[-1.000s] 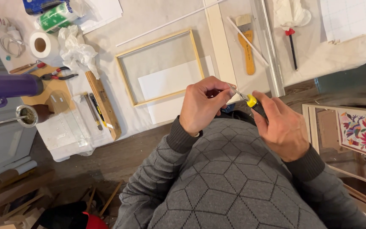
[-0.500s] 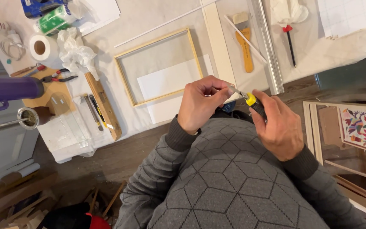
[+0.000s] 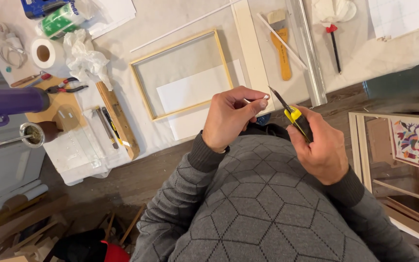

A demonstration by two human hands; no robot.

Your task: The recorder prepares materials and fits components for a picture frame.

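My right hand [image 3: 318, 148] grips a yellow and black utility knife [image 3: 294, 116] with its blade extended up and to the left. My left hand [image 3: 231, 116] pinches a small white piece [image 3: 264, 98] between thumb and fingertips, just left of the blade tip. Both hands hover close to my chest, above the near edge of the worktable. Beyond them a light wooden frame [image 3: 183, 73] lies flat on the white table cover, with a white sheet [image 3: 197, 94] partly under it.
A wide paintbrush [image 3: 281, 46], a metal ruler [image 3: 306, 48], a thin white strip [image 3: 185, 23] and a red-tipped tool [image 3: 334, 41] lie at the back. Pliers [image 3: 66, 88], tape roll [image 3: 43, 52], crumpled paper [image 3: 86, 58] and a wood block [image 3: 118, 121] sit left. An embroidered picture [image 3: 418, 145] stands right.
The hands have drawn apart: the knife blade has come away from the small white piece, which the left hand still pinches. The view has shifted slightly.
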